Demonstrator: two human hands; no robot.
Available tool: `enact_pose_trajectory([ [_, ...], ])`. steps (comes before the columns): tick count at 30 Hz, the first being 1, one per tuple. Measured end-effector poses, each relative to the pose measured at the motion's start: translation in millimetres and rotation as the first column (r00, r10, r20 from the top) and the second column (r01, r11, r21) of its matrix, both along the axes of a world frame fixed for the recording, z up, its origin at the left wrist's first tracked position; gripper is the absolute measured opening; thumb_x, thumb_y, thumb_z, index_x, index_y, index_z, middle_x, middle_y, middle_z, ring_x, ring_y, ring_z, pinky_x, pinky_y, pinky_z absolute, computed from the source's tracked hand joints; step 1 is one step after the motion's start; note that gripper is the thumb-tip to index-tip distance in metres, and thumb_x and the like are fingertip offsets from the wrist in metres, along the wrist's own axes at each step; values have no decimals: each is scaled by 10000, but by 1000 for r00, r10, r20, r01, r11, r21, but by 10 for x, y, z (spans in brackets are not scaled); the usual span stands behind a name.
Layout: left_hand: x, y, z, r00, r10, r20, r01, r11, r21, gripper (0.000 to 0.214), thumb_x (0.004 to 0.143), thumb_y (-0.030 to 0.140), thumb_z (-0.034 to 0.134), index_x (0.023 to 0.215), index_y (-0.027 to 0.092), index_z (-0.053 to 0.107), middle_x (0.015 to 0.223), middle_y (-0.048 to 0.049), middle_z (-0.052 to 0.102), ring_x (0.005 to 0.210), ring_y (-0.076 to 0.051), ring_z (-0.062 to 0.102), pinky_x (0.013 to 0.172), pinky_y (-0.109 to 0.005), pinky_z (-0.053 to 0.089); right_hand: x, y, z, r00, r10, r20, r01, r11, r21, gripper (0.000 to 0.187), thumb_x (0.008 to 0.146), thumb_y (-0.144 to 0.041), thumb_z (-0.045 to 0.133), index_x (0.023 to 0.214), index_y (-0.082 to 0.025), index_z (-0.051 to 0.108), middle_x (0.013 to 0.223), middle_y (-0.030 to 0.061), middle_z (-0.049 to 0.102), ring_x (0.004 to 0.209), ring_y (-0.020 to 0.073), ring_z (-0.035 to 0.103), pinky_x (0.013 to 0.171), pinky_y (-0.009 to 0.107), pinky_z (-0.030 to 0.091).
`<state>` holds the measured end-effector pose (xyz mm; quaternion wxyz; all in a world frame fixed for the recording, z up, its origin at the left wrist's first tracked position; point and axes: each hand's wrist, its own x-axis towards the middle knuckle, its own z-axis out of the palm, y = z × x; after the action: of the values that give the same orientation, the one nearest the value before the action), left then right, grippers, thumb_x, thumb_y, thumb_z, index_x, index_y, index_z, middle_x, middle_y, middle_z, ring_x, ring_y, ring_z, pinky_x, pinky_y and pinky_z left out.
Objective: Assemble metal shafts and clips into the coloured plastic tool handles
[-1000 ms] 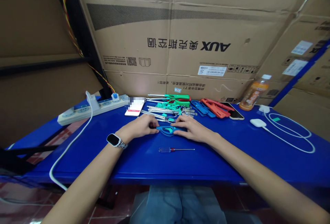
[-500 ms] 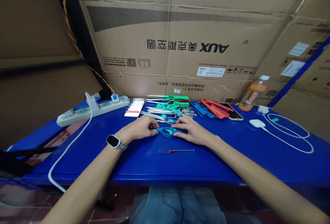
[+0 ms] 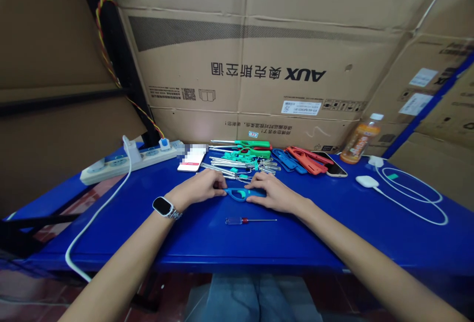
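A blue long-nosed lighter (image 3: pixel 231 193) with a green trigger lies level just above the table, between my two hands. My left hand (image 3: pixel 203 184) pinches its front end, and the fingers cover the metal tube there. Around the handle end, my right hand (image 3: pixel 276 192) is closed with thumb and fingertips. Nearer to me, a screwdriver (image 3: pixel 234 221) with a clear purple handle rests on the table, its shaft pointing right. Just beyond my hands lie several metal lighter tubes (image 3: pixel 222 162) with green parts and wires.
Behind the tubes are green lighters (image 3: pixel 255 144). Blue handle shells (image 3: pixel 288 160) and red handle shells (image 3: pixel 309 160) lie to the right, by a phone (image 3: pixel 337 169). A bottle (image 3: pixel 361 139), white charging cable (image 3: pixel 414 211), power strip (image 3: pixel 107 170) and second phone (image 3: pixel 191 158) surround the workspace; cardboard (image 3: pixel 222 40) stands behind.
The left fingers now cover the bit of metal tube that showed at the lighter's front. Both hands keep their hold, and the view has shifted slightly.
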<state>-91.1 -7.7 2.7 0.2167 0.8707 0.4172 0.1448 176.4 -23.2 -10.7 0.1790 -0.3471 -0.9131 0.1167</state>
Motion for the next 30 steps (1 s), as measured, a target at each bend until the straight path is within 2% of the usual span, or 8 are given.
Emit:
enact_pose_trajectory([
  [5,-2,-28,23,1000,19,-2,-19,1000,-11,211,808,361,642,868,160,666,834,-47,658,727,-173,569,652,-275,440,-12,-81,38,997,-80,23,79,996,27,395,929,-491,565,1184,-202,650,1089,100,624,1038,252,569,914,438,421],
  [8,-2,-44,33,999,21,41,-18,998,-53,225,803,379,638,862,162,634,818,-38,640,714,-168,553,635,-274,431,3,-102,47,997,-83,-6,83,996,23,312,949,-458,544,1083,-202,664,1041,82,650,1034,241,575,921,428,407],
  [13,22,-64,62,992,38,122,-27,995,-94,211,755,358,674,804,178,575,743,4,581,674,-150,517,614,-265,414,4,-125,54,985,-92,-144,80,993,-84,201,894,-378,634,997,-208,600,957,39,677,872,194,613,758,316,450],
  [18,45,-81,91,992,6,124,2,998,-69,207,759,361,680,825,174,623,764,-10,606,694,-161,530,640,-281,414,-15,-163,63,981,-90,-169,80,994,-68,148,878,-319,647,953,-209,583,915,29,678,819,181,618,705,285,445],
  [24,32,-87,144,997,-36,64,30,995,90,193,821,357,661,810,166,637,775,-32,618,705,-174,535,658,-296,409,-13,-161,51,976,-126,-176,129,992,6,177,888,-354,641,975,-207,595,947,34,695,826,182,636,717,286,446],
  [28,13,-70,174,996,-63,61,50,981,190,173,869,344,639,831,176,645,832,-48,638,770,-193,564,711,-308,429,-3,-174,78,993,-118,-21,120,984,130,264,962,-433,517,921,-198,630,910,60,711,818,204,651,680,287,411],
  [30,20,-80,196,996,-79,47,62,957,283,161,905,340,608,895,190,664,909,-61,653,861,-218,578,788,-340,435,-4,-180,96,991,-132,10,128,978,164,323,987,-445,462,869,-198,633,854,58,712,779,200,653,639,276,377],
])
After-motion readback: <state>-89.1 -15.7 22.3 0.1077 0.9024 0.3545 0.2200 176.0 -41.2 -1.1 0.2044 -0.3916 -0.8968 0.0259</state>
